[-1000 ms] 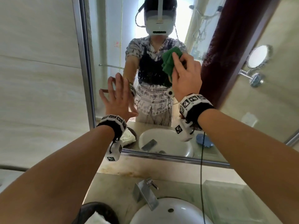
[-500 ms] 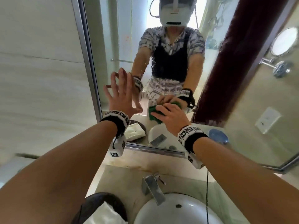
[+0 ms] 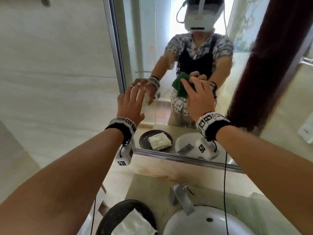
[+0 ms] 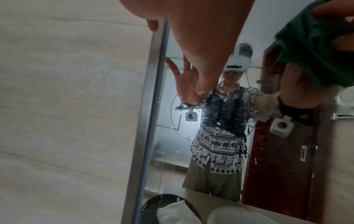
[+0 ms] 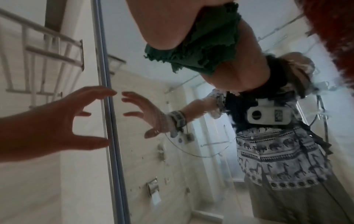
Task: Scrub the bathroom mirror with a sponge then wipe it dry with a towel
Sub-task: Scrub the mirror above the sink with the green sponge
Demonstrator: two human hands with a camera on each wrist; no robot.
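Black wristbands point(image 3: 213, 126) carry white marker tags and cabled cameras.

A home bathroom: a wall mirror point(image 3: 194, 39) at twelve o'clock above a white basin point(image 3: 211, 223) with a chrome faucet point(image 3: 182, 199), and a toilet-paper holder point(image 5: 153, 188) reflected in the glass.

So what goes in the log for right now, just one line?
phase: scrubbing | right hand: presses green sponge on mirror | left hand: open, fingers spread at mirror's edge | white towel: unused in bowl

Pale tiled wall point(image 3: 55, 78); stained stone counter point(image 3: 152, 187); white basin point(image 3: 203, 224); chrome tap point(image 3: 182, 199).
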